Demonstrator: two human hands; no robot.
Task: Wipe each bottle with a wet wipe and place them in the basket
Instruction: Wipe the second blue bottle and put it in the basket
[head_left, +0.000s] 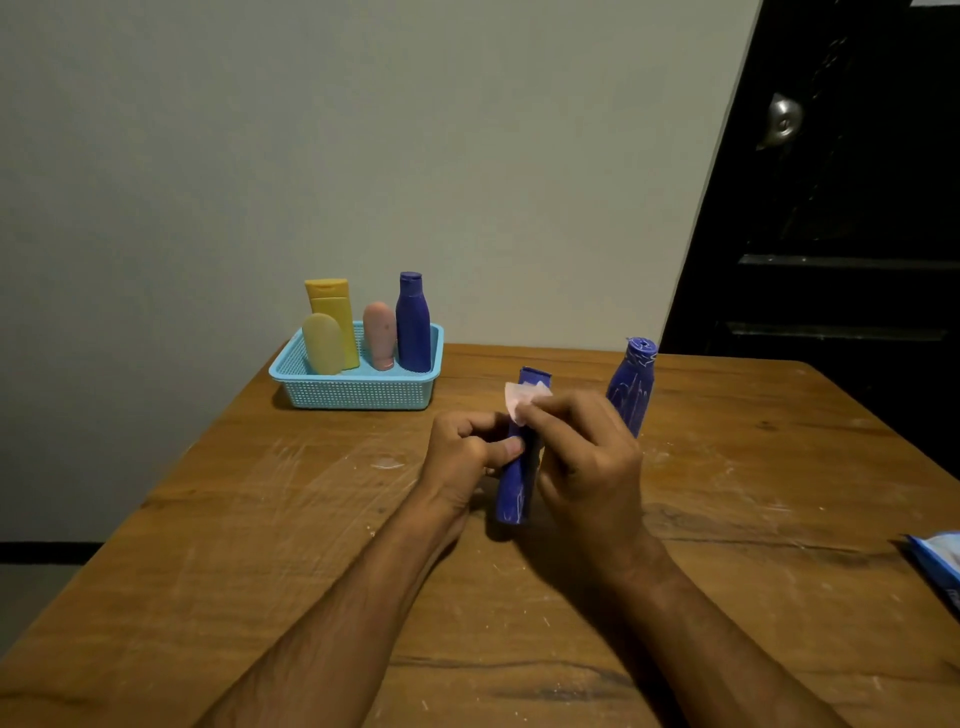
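A tall blue bottle (514, 493) stands upright at the table's middle, smeared with white marks near its base. My left hand (467, 452) grips its left side. My right hand (587, 457) pinches a pale wet wipe (522, 397) against the bottle's upper part. Behind my right hand stands a second blue bottle (631, 387), streaked white. The light blue basket (358, 395) at the back left holds several bottles: a yellow one (332, 306), a pale yellow one (322, 343), a pink one (379, 335) and a clean blue one (413, 322).
A blue wipe packet (937, 564) lies at the table's right edge. The wooden table (260, 545) is scratched and has white smears. A plain wall stands behind the table, and a dark door with a metal knob (784, 119) is at the right.
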